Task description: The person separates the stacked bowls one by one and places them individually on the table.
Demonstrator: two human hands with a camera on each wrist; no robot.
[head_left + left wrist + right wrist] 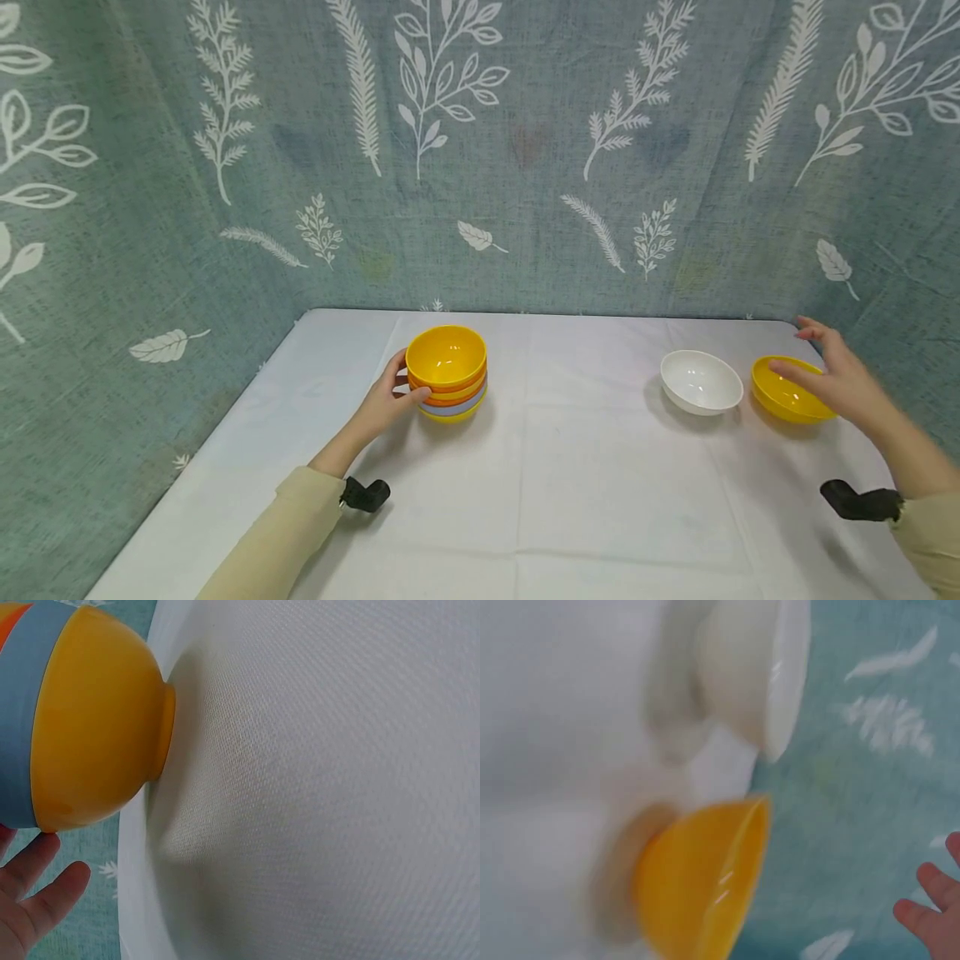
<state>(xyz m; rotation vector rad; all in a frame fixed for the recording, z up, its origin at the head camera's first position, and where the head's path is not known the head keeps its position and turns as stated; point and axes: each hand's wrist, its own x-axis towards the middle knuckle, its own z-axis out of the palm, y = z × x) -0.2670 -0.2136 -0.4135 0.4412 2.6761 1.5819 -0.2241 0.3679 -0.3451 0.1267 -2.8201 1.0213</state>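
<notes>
The right hand [847, 379], fingers apart and holding nothing, is the nearer to the lone yellow bowl [787, 402], which lies just below it on the bench [592, 492]. Well to the left, the left hand [388, 404] grips the bowl stack [452, 398] by its near-left side.

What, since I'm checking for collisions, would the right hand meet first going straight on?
Probably the leaf-print curtain; the right hand appears above the lone yellow bowl, though depth is unclear.
</notes>
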